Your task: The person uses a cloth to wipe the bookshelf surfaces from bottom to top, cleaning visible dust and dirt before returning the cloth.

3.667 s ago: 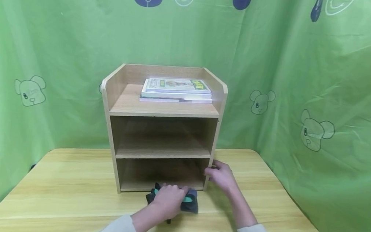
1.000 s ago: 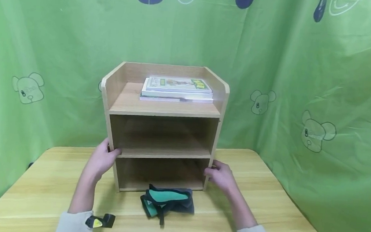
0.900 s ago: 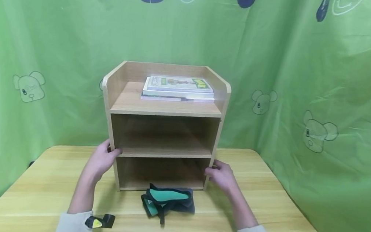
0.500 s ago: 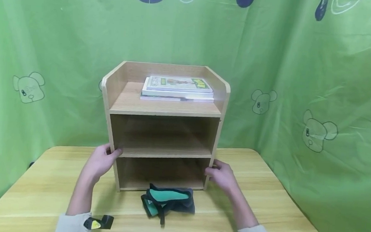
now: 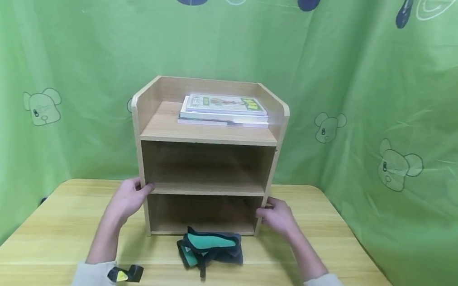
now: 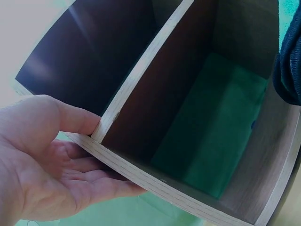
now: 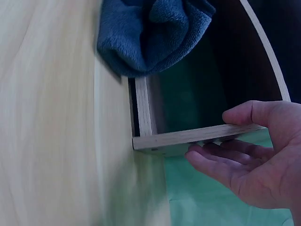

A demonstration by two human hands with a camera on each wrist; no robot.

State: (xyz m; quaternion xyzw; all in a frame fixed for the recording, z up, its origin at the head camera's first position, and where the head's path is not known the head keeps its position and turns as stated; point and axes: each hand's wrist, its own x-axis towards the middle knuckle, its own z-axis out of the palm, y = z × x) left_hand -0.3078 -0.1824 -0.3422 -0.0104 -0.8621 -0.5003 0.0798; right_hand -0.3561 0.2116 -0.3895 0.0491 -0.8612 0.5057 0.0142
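A small wooden shelf unit [image 5: 209, 140] stands on the table, its two lower compartments facing me. My left hand [image 5: 126, 198] grips its left side panel, thumb on the front edge by the middle board and fingers behind, as the left wrist view confirms. Lower on the right, my right hand [image 5: 279, 218] holds the other side panel [image 7: 188, 136] between thumb and fingers. In front of the bottom compartment lies a crumpled cloth [image 5: 223, 255], dark blue-grey and green with dark edging and a short strap. Neither hand touches it. In the right wrist view its surface looks fluffy.
Several stacked books [image 5: 224, 115] lie on the unit's top board between raised sides. The pale wooden table [image 5: 62, 228] extends around the unit. Green printed curtains [image 5: 98, 50] hang close behind and along both sides.
My left hand has left the cloth and moved to the unit's left panel. The cloth now lies loose in front. My right hand keeps its place; lately the head view has shifted slightly.
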